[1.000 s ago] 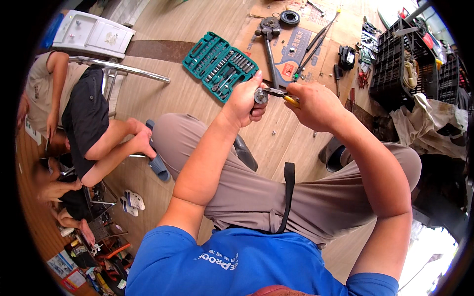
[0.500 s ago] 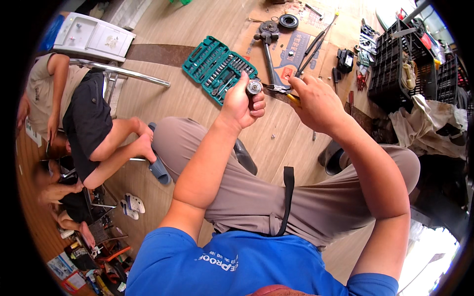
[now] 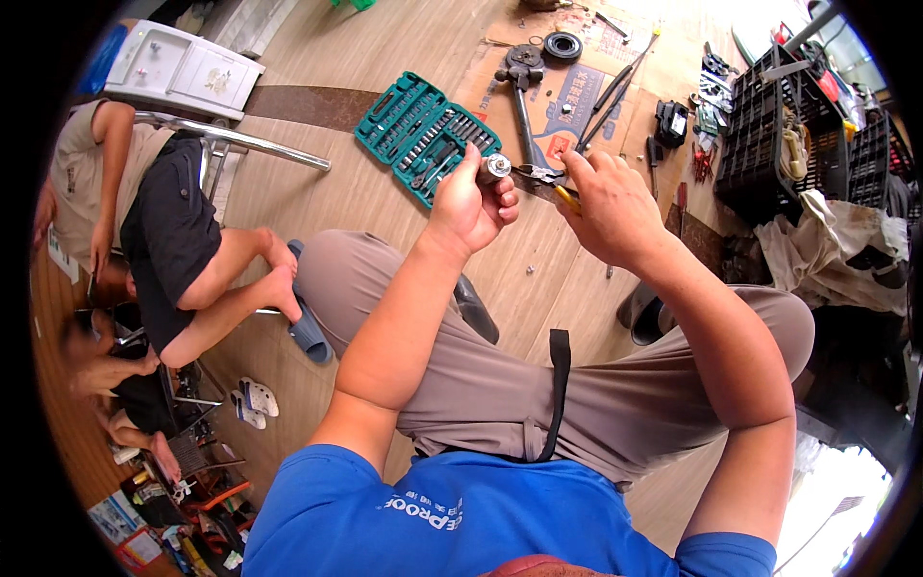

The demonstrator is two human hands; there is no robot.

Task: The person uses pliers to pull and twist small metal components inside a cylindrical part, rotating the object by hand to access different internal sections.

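My left hand (image 3: 471,207) is closed around a small round metal part (image 3: 498,165), its shiny end turned up beside the thumb. In my right hand (image 3: 615,207) is a pair of pliers with yellow handles (image 3: 567,199). The pliers' jaws point left, close to the metal part; whether they touch it I cannot tell. Just beyond my left hand lies an open green socket set case (image 3: 399,120) filled with sockets and bits. A hammer (image 3: 524,115) rests on the cardboard past the pliers, its head away from me.
Flattened cardboard (image 3: 625,87) bears a black ring-shaped part (image 3: 562,45) and long-handled tools. Black plastic crates (image 3: 764,125) stand at the right, with a pale cloth (image 3: 836,245) nearby. A small metal piece (image 3: 530,270) lies on the floor. At the left, a person (image 3: 183,212) sits on a chair.
The metal part has turned slightly in my left hand and sits a little higher. My right hand and the pliers have shifted only slightly.
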